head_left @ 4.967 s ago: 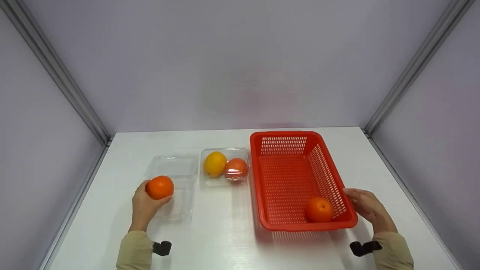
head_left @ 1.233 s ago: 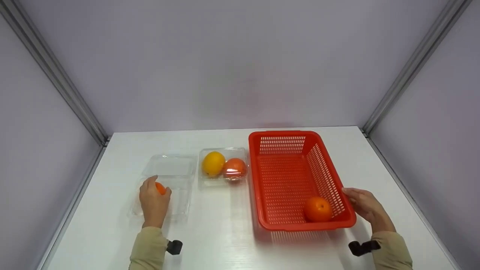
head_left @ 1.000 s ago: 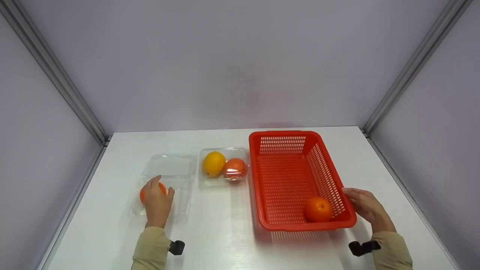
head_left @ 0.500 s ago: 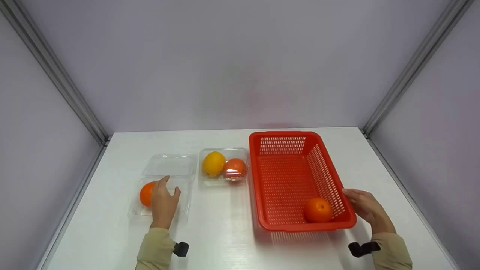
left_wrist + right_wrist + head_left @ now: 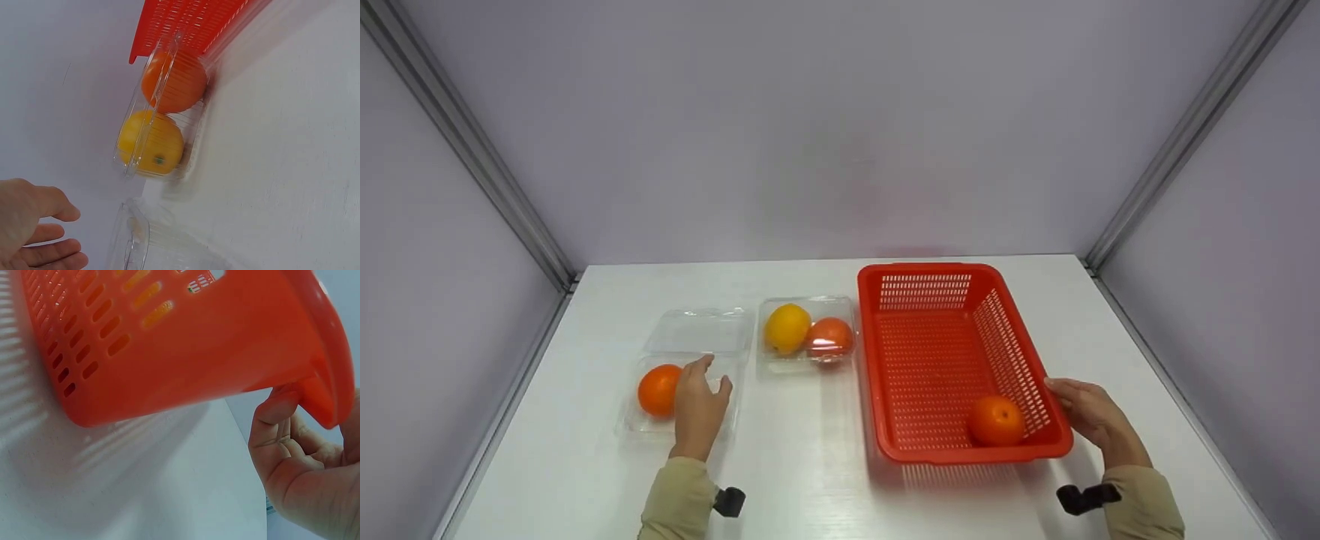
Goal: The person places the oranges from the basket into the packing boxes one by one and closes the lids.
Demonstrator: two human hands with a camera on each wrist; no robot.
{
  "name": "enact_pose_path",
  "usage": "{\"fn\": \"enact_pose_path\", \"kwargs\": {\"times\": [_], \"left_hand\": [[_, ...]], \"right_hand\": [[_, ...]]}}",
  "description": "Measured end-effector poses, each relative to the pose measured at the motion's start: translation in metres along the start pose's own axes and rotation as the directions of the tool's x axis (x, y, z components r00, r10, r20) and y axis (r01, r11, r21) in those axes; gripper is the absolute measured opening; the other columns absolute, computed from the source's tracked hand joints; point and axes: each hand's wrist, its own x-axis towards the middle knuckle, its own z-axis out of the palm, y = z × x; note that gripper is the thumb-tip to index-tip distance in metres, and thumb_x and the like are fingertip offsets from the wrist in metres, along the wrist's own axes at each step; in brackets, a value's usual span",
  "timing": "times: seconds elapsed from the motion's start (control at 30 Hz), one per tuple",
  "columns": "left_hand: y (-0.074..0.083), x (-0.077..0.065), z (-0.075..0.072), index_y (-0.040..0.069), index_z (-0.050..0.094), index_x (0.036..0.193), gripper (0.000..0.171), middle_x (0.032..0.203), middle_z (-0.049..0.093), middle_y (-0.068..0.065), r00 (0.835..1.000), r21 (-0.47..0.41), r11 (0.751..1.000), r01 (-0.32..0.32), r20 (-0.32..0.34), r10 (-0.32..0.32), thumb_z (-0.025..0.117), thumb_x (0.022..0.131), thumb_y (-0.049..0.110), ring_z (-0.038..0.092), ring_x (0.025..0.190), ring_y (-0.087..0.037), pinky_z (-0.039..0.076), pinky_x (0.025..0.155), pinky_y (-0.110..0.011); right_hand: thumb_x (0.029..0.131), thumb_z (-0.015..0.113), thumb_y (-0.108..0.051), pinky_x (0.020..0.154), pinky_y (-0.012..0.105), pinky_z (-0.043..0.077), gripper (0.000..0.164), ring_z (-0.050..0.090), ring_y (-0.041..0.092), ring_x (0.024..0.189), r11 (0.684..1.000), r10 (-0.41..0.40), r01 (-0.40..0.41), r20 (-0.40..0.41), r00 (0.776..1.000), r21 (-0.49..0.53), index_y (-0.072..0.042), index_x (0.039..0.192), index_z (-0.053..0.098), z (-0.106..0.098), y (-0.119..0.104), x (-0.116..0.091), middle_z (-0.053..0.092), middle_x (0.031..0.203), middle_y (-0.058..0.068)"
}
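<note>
In the head view my left hand (image 5: 699, 409) hovers over the right part of an opened clear plastic clamshell box (image 5: 701, 332), its fingers and thumb apart with nothing between them. An orange (image 5: 658, 391) sits in the left of that box, just beside the hand. The left wrist view shows the same spread fingers (image 5: 53, 247) near the box's edge. My right hand (image 5: 1096, 415) holds the rim of a red plastic basket (image 5: 877, 390) on its right side. Its fingers (image 5: 275, 410) curl under that rim in the right wrist view. Another orange (image 5: 997, 420) lies in the basket's near right corner.
Between the opened box and the basket stands a second clear box (image 5: 840, 300), lid down. It contains a yellow round fruit (image 5: 787, 328) and an orange-red round fruit (image 5: 830, 336). Pale walls (image 5: 840, 135) enclose the white table (image 5: 795, 480) at the back and sides.
My left hand carried the orange into the opened clear box, let go of it in the left part, and drew away to the right. The right hand and basket stay put.
</note>
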Motion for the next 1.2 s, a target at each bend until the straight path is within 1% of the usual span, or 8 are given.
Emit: {"fn": "enact_pose_path", "kwargs": {"times": [0.27,0.47,0.6,0.7,0.77,0.87,1.03,1.2], "left_hand": [[0.006,-0.002,0.002,-0.005,0.054,0.128,0.042,0.129,0.057,-0.026,0.999,-0.006,1.000,0.018,0.031,-0.018,0.063,0.089,0.009,0.055,0.121,-0.038,0.045,0.108,-0.048],[0.007,-0.004,0.006,-0.008,0.059,0.120,0.037,0.118,0.063,-0.026,0.996,-0.012,0.997,-0.079,-0.050,0.079,0.066,0.085,0.004,0.060,0.112,-0.039,0.050,0.102,-0.047],[0.010,-0.005,0.009,-0.008,0.060,0.119,0.036,0.116,0.064,-0.026,0.994,-0.019,0.995,-0.096,-0.049,0.095,0.065,0.085,0.003,0.061,0.110,-0.038,0.051,0.101,-0.047],[0.013,-0.006,0.012,-0.007,0.060,0.119,0.036,0.117,0.063,-0.026,0.995,-0.021,0.995,-0.094,-0.043,0.093,0.065,0.085,0.003,0.061,0.111,-0.038,0.050,0.101,-0.047],[0.015,-0.007,0.014,-0.007,0.060,0.118,0.035,0.116,0.064,-0.025,0.994,-0.019,0.995,-0.102,-0.052,0.101,0.066,0.085,0.002,0.061,0.110,-0.038,0.051,0.101,-0.046],[0.017,-0.008,0.016,-0.006,0.060,0.118,0.035,0.117,0.064,-0.024,0.994,-0.020,0.995,-0.097,-0.048,0.096,0.066,0.085,0.003,0.062,0.111,-0.037,0.050,0.102,-0.046],[0.019,-0.010,0.020,-0.007,0.062,0.115,0.034,0.113,0.065,-0.024,0.990,-0.024,0.991,-0.130,-0.052,0.129,0.067,0.083,0.002,0.063,0.107,-0.036,0.051,0.100,-0.046],[0.019,-0.014,0.026,-0.008,0.062,0.113,0.033,0.110,0.065,-0.024,0.985,-0.020,0.986,-0.167,-0.045,0.166,0.068,0.082,0.001,0.063,0.106,-0.037,0.052,0.099,-0.046]], "right_hand": [[0.097,0.056,-0.031,0.080,0.021,0.056,0.019,0.066,0.004,0.086,1.000,-0.006,0.006,-0.002,1.000,-0.017,-0.018,0.104,0.069,0.000,0.001,0.000,0.070,0.089,-0.012],[0.097,0.054,-0.031,0.082,0.021,0.056,0.025,0.067,0.004,0.088,0.999,-0.016,0.016,0.005,1.000,-0.029,-0.015,0.113,0.065,0.000,0.001,0.000,0.069,0.092,-0.012],[0.097,0.055,-0.032,0.082,0.021,0.055,0.030,0.067,0.003,0.088,0.999,-0.019,0.019,0.001,1.000,-0.038,-0.012,0.118,0.063,0.000,0.001,0.000,0.069,0.093,-0.012],[0.097,0.055,-0.032,0.081,0.021,0.055,0.028,0.067,0.003,0.088,0.999,-0.021,0.021,0.001,1.000,-0.037,-0.013,0.116,0.064,0.000,0.002,0.000,0.069,0.093,-0.013],[0.097,0.055,-0.032,0.082,0.021,0.055,0.026,0.066,0.003,0.088,0.999,-0.022,0.022,0.003,1.000,-0.033,-0.015,0.114,0.065,0.000,0.002,0.000,0.069,0.092,-0.013],[0.097,0.056,-0.031,0.081,0.021,0.056,0.020,0.066,0.003,0.088,1.000,-0.016,0.016,-0.003,1.000,-0.022,-0.018,0.107,0.067,0.000,0.001,0.001,0.069,0.091,-0.013],[0.096,0.056,-0.033,0.081,0.021,0.056,0.024,0.066,0.003,0.088,1.000,-0.001,0.001,-0.006,1.000,-0.017,-0.016,0.111,0.065,0.000,0.001,0.001,0.069,0.092,-0.013],[0.097,0.056,-0.032,0.081,0.021,0.056,0.023,0.066,0.003,0.088,1.000,0.003,-0.003,-0.002,1.000,-0.006,-0.016,0.111,0.066,0.000,0.001,0.001,0.069,0.092,-0.013]]}}
